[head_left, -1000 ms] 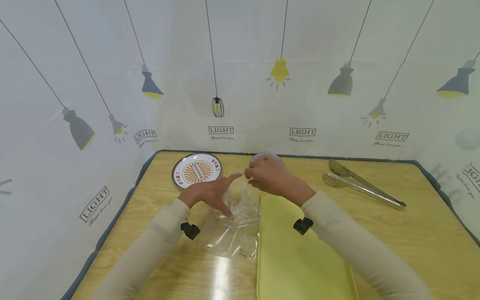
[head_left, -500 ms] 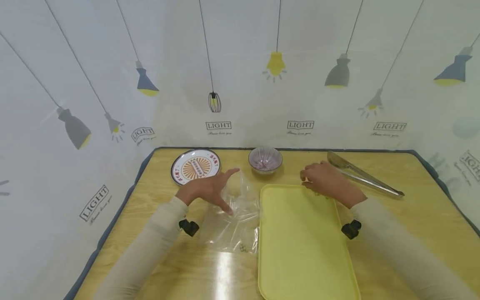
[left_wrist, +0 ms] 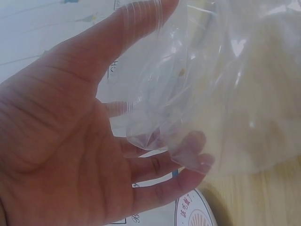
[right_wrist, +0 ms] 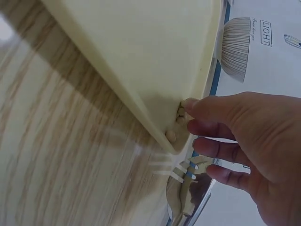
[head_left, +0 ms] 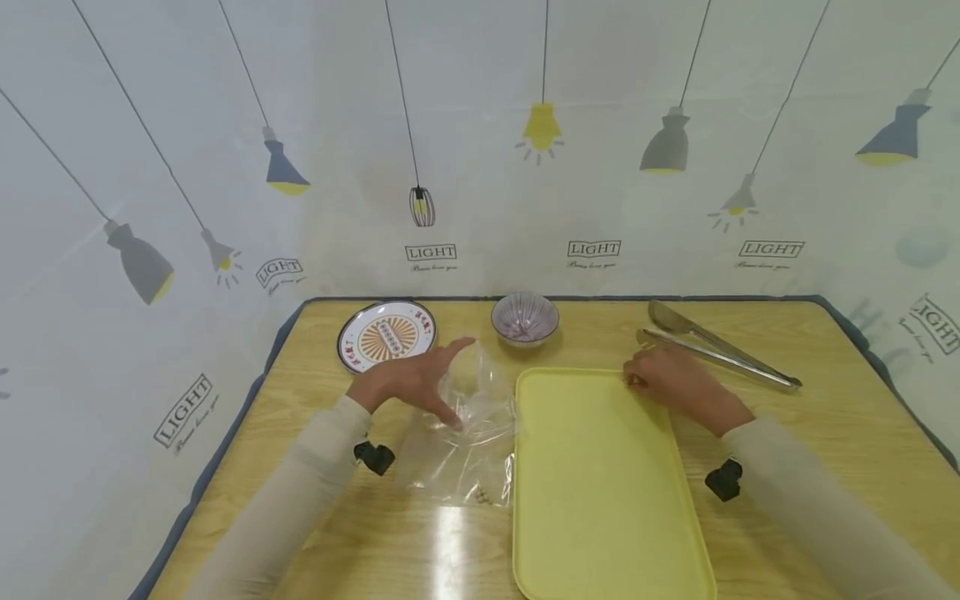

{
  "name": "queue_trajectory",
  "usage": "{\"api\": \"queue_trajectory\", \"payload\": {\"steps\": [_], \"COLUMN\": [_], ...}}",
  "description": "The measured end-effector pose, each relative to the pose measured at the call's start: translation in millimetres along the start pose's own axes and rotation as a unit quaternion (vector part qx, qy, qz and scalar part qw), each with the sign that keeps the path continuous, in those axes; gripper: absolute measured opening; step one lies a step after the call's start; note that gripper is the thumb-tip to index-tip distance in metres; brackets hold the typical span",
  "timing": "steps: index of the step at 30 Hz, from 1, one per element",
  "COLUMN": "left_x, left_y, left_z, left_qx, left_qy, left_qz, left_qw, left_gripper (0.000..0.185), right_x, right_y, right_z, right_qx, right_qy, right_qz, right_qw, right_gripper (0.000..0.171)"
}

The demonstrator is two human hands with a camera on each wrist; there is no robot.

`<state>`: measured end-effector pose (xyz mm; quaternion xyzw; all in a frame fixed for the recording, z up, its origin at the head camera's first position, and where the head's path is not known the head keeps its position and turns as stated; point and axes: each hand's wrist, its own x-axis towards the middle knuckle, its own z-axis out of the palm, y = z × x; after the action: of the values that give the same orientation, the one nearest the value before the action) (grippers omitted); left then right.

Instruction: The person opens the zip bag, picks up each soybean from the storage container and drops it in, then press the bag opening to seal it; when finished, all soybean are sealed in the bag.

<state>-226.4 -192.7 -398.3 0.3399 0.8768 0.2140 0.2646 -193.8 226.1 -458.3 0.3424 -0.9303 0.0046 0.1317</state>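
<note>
My left hand [head_left: 412, 379] has its thumb and fingers spread inside the mouth of a clear plastic bag [head_left: 450, 458], stretching it wide. In the left wrist view the bag's film [left_wrist: 249, 94] lies over the thumb and fingertips. A few small beige nut-like pieces [head_left: 482, 496] show near the bag's lower end. My right hand [head_left: 678, 383] reaches down at the far right corner of a yellow tray [head_left: 600, 500]. Several similar pieces [right_wrist: 171, 136] lie in that corner, seen from the right wrist. The thumb tip is right at one of them, with the other fingers loosely bent and apart.
A round patterned plate [head_left: 386, 333] sits at the back left, beyond the left hand. A small purple striped bowl [head_left: 525, 320] stands behind the tray. Metal tongs [head_left: 720, 350] lie just past the right hand. A printed wall covering [head_left: 487, 167] borders the table.
The right hand has moved from the bag's mouth, in front of the bowl, rightward to the tray's far right corner. The left hand has stayed in the bag's mouth.
</note>
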Motion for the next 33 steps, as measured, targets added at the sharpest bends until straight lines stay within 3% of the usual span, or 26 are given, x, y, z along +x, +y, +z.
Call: {"api": "queue_trajectory", "payload": {"steps": [5,17,25,33], "left_x": [0.3,-2.9,-3.1,-4.1], "left_y": [-0.7,2.0,1.5,0.5], "left_z": [1.5,-1.0,-0.3,-0.7], "left_qx": [0.003,0.003,-0.003,-0.001], "left_qy": [0.004,0.002,0.002,0.003], "left_qz": [0.004,-0.003,-0.005,-0.008], "left_qw": [1.0,1.0,1.0,1.0], "left_gripper": [0.129,0.127,0.127,0.127], "right_x": [4.9,6.4,4.2,5.9], "right_y": [-4.2,-7.8,-8.1,-7.6], "right_z": [1.7,-0.6,-3.7,-4.5], "right_qx": [-0.008,-0.009,0.007,0.006], "right_qy": [-0.015,-0.021,-0.047,-0.038], "right_qz": [0.001,0.002,0.021,0.015], "right_qw": [1.0,1.0,0.999,0.999], "right_gripper": [0.044,0.04,0.041,0.04]}}
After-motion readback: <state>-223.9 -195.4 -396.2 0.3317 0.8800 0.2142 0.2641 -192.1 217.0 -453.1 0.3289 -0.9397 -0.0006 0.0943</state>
